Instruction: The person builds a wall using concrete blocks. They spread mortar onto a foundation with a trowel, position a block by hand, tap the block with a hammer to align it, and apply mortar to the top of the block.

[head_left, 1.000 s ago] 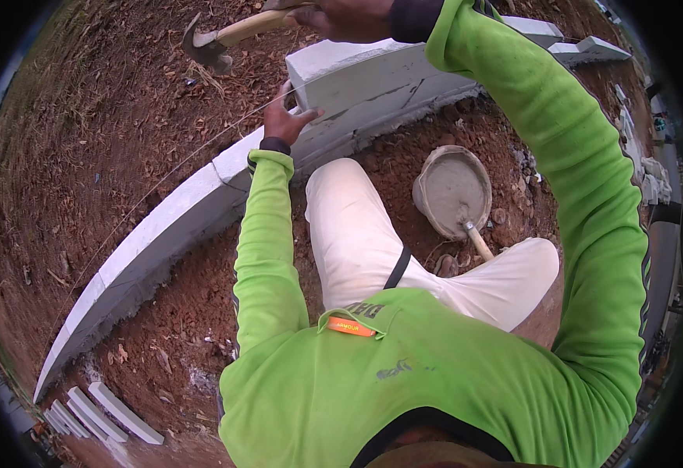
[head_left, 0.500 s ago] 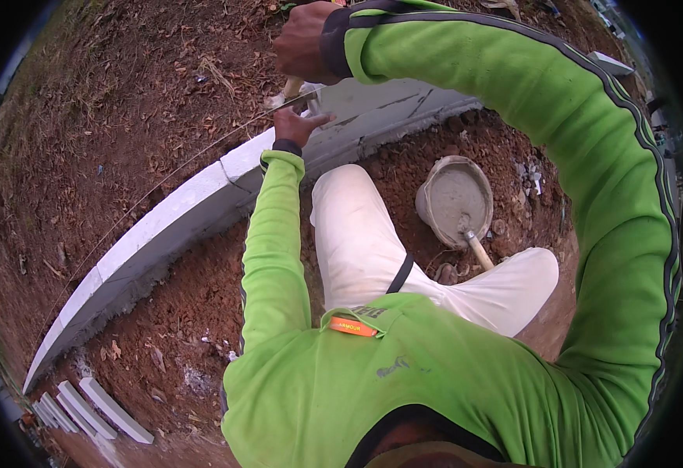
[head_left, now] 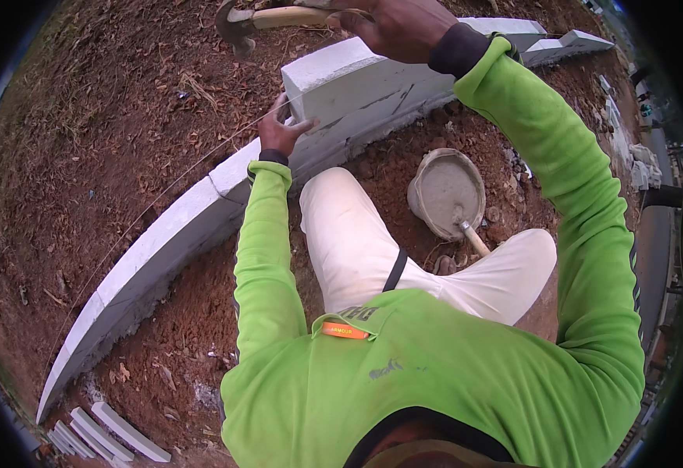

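My right hand [head_left: 394, 26] is raised at the top of the view, closed around the wooden handle of a hammer [head_left: 257, 19] whose dark head points left over the soil. My left hand [head_left: 281, 132] rests with spread fingers against the near face and end of a raised grey concrete kerb block [head_left: 349, 78]. That block sits higher than the white kerb row [head_left: 162, 234] curving away to the lower left. A thin guide string [head_left: 162, 199] runs along the row's far edge toward my left hand.
A grey pan of wet mortar [head_left: 447, 191] with a trowel handle [head_left: 474, 238] stands on red soil beside my right knee. More kerb blocks [head_left: 583, 39] continue at the upper right. Several pale slabs [head_left: 99, 433] lie at the lower left. Rubble lines the right edge.
The hammer came down to the block half a second ago and is lifted again now, head to the left. My left hand stayed on the block's end.
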Demonstrator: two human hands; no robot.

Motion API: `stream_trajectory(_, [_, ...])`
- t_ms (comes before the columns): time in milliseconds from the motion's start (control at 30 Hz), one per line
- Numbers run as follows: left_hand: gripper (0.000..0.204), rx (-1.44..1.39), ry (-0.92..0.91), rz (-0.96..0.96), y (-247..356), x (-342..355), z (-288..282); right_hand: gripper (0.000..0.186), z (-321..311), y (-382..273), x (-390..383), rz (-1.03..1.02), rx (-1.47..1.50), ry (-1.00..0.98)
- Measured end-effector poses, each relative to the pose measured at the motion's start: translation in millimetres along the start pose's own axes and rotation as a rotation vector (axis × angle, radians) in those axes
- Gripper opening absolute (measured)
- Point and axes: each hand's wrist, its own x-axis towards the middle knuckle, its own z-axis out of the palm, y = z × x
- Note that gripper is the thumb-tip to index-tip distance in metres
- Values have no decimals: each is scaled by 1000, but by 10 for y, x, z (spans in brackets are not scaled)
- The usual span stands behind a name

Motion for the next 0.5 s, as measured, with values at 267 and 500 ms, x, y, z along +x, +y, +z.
stream_trajectory(267, [100,-96,-17,4,14,-11,75,43,217,584,-588,379,530,586])
stream_trajectory(500, [95,-167,-44,13,11,-26,46,41,895,770,-1008,502,36,-26])
